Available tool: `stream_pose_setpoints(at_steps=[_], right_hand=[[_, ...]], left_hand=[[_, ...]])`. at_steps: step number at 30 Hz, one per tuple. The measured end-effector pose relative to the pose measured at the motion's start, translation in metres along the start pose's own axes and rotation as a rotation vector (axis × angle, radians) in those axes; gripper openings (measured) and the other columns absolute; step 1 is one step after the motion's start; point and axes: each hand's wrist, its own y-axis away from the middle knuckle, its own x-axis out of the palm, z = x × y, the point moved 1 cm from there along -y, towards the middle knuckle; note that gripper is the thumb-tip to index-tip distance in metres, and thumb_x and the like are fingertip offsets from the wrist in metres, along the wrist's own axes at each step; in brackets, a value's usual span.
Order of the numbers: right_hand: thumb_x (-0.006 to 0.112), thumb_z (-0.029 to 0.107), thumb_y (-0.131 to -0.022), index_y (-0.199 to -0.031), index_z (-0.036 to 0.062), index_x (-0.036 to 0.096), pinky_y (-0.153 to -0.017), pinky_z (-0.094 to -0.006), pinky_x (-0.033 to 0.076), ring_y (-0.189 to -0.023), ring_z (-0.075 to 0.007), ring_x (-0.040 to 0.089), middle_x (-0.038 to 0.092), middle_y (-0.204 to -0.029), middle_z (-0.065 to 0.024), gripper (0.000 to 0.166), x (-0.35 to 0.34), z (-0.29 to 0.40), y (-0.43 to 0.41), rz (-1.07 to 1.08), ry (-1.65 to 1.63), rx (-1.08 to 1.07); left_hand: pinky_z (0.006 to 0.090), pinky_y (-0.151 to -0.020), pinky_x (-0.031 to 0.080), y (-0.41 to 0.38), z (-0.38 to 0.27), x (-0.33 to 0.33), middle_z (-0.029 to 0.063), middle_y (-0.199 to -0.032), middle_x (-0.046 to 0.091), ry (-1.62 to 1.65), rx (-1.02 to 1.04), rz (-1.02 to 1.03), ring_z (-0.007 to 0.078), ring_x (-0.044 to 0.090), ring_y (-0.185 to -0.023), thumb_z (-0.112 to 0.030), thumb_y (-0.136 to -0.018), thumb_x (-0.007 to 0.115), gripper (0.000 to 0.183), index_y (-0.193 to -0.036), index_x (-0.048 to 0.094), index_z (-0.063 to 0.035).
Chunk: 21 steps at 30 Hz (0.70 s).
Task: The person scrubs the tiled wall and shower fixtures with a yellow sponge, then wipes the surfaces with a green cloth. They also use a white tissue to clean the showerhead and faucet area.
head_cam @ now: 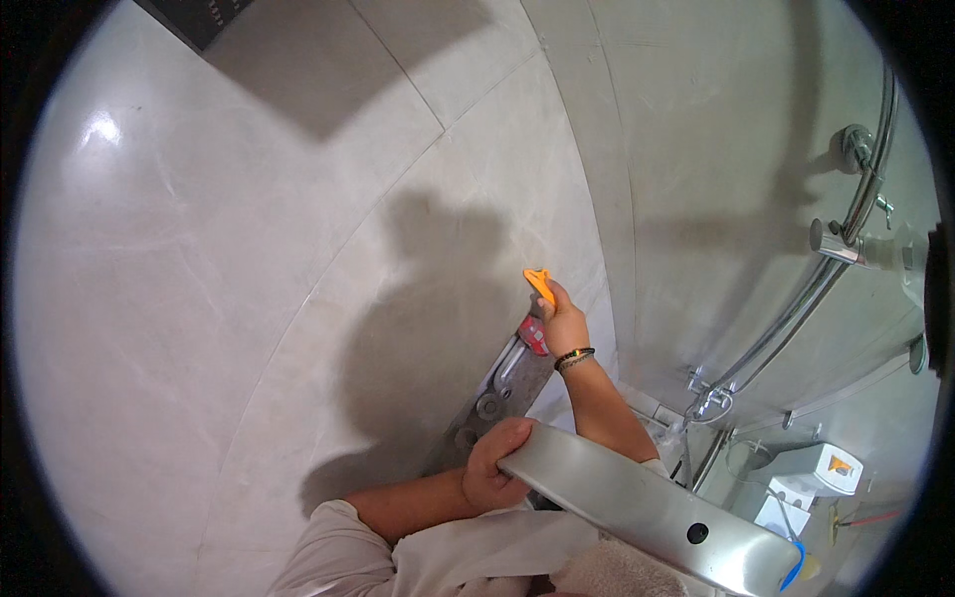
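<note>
My right hand (565, 326), with dark bracelets at its wrist, grips an orange plastic scraper-like hand tool (539, 283) whose head points up and left in front of a pale panelled wall. Lower down, my left hand (496, 463) is wrapped around the near end of a long brushed-metal panel (619, 481) with a round black hole. Between my arms lies a narrow grey housing (515, 377) with round fittings and a slot. A red object with white marks (533, 335) sits at its upper end, partly behind my right hand. The tool's working edge is too small to make out.
Marbled panels (246, 313) fill the left side. At the right, a chrome shower rail (798, 298) with a hose runs down to a mixer tap (709, 403). A white dispenser-like unit (806, 470) stands at lower right. A dark box (198, 19) juts in at upper left.
</note>
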Motion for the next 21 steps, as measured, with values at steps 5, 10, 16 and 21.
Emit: stream_pose_setpoints(at_steps=[5, 10, 16, 21], right_hand=[[0.050, 0.025, -0.082, -0.114, 0.0126, 0.045, -0.072, -0.0404, 0.045, -0.086, -0.0359, 0.055, 0.057, -0.093, -0.0207, 0.035, -0.012, 0.021, -0.015, 0.082, 0.035, 0.090], [0.052, 0.026, -0.080, -0.114, 0.0132, 0.045, -0.067, -0.0419, 0.045, -0.078, -0.0372, 0.056, 0.058, -0.082, -0.0219, 0.037, -0.001, -0.002, -0.012, -0.051, 0.023, -0.065], [0.051, 0.026, -0.081, -0.114, 0.0126, 0.046, -0.067, -0.0423, 0.044, -0.077, -0.0376, 0.056, 0.058, -0.083, -0.0228, 0.036, -0.001, 0.006, -0.001, 0.013, 0.013, -0.004], [0.051, 0.023, -0.081, -0.113, 0.0122, 0.046, -0.073, -0.0392, 0.045, -0.087, -0.0348, 0.055, 0.057, -0.094, -0.0194, 0.034, -0.020, 0.032, -0.028, 0.021, 0.017, 0.067]], left_hand=[[0.0356, -0.075, 0.041, 0.001, -0.001, 0.003, 0.0182, -0.106, 0.048, 0.070, -0.021, 0.006, 0.0277, 0.052, -0.086, -0.002, -0.073, 0.054, 0.056, -0.125, 0.031, -0.0028], [0.0304, -0.061, 0.045, 0.018, 0.003, 0.002, 0.0100, -0.075, 0.057, 0.368, -0.724, -0.141, 0.0176, 0.056, -0.067, -0.045, -0.080, 0.040, 0.047, -0.082, 0.052, -0.0001], [0.0322, -0.066, 0.044, 0.014, 0.001, -0.002, 0.0123, -0.085, 0.054, 0.385, -0.634, -0.053, 0.0212, 0.055, -0.073, -0.031, -0.078, 0.045, 0.035, -0.097, 0.045, -0.0016], [0.0350, -0.074, 0.041, 0.042, 0.022, -0.003, 0.0168, -0.106, 0.048, 0.328, -0.423, 0.084, 0.0267, 0.052, -0.086, -0.006, -0.075, 0.054, 0.056, -0.126, 0.030, -0.0050]])
